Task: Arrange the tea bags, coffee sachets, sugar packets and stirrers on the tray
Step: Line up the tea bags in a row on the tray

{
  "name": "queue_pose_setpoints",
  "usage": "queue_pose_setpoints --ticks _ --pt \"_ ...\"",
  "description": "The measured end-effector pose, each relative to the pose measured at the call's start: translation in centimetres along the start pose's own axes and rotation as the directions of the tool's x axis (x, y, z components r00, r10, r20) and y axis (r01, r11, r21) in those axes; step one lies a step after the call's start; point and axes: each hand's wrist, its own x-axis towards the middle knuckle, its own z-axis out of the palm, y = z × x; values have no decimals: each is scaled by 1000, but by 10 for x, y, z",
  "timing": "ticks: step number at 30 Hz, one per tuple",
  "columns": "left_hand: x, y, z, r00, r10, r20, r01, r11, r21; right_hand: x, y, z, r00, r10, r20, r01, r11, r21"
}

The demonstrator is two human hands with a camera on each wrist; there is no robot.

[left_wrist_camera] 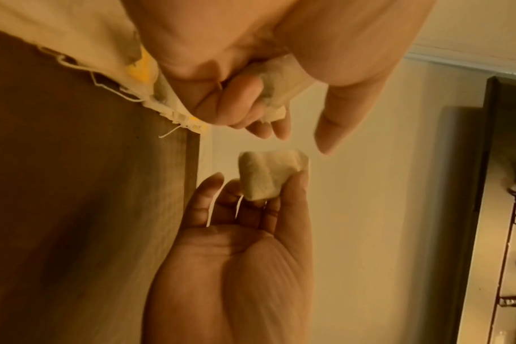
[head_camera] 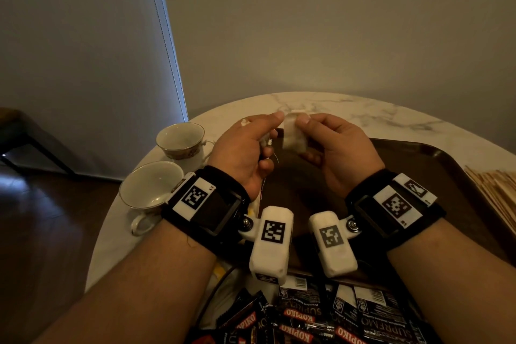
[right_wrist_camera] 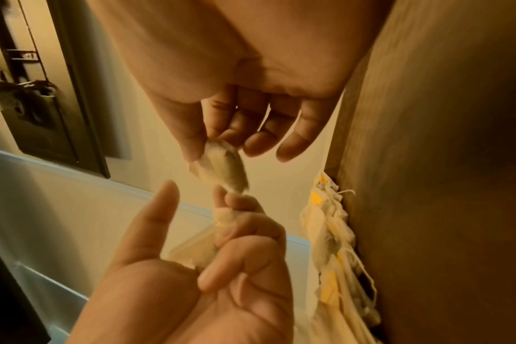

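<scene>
In the middle of the head view both hands are being held up above the dark brown tray [head_camera: 435,159], which is sitting on the white marbled round table [head_camera: 349,109]. The right hand [head_camera: 343,153] is pinching a small tea bag [head_camera: 293,134] between thumb and first fingers; the bag is looking pale, soft and crumpled, with a thin white string dangling from it in the left wrist view, where it is showing at centre frame [left_wrist_camera: 265,177]. The left hand [head_camera: 243,153] is clenching a second tea bag [left_wrist_camera: 276,79] in its curled lower fingers, while its thumb and index finger are sticking out straight towards the first bag; this second bag is appearing off-white and translucent with darker leaf showing through.

A heap of more tea bags [right_wrist_camera: 333,235], cream with yellow tags and loose strings, is lying at the tray's edge, at the right of the right wrist view. Along the bottom of the head view black coffee sachets [head_camera: 321,315] with red lettering are lying in a loose pile. Pale wooden stirrers [head_camera: 497,190] are lying stacked at the right edge of that view. Two white teacups [head_camera: 178,139] with gold rims are standing on the table at centre left, one behind the other. A grey wall [head_camera: 335,22] is filling the upper frame.
</scene>
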Motion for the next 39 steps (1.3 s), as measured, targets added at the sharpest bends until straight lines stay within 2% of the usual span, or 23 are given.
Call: queue_pose_setpoints --ticks 4,7,12,18,23,25,29,33,39 --pt "-4 -2 1 998 5 68 -11 996 85 -1 -1 2 1000 -19 15 20 999 -29" --pt "-3 -3 1 999 27 46 -30 997 66 -3 -2 2 1000 2 5 -2 1000 -21" --pt "-2 -1 -1 998 59 20 -60 997 48 -4 -2 -1 1000 -3 17 6 992 -123" --pt "0 2 -2 994 97 -57 -92 993 72 -4 -3 0 994 47 103 -31 988 -153" --pt "-4 12 -1 985 91 -144 -84 995 54 -3 -11 2 974 199 104 -190 978 -90" --pt "-5 16 -2 974 120 -193 -117 993 27 -2 -10 4 959 275 66 -270 960 -77" --pt "-7 25 -4 936 216 -280 -212 976 42 2 -3 9 906 421 -47 -422 892 -158" --pt "-8 31 -6 909 253 -332 -247 967 62 1 -1 20 872 488 -36 -485 855 -181" --pt "-8 33 -7 907 240 -347 -249 968 19 -1 7 33 836 548 -22 -538 812 -229"
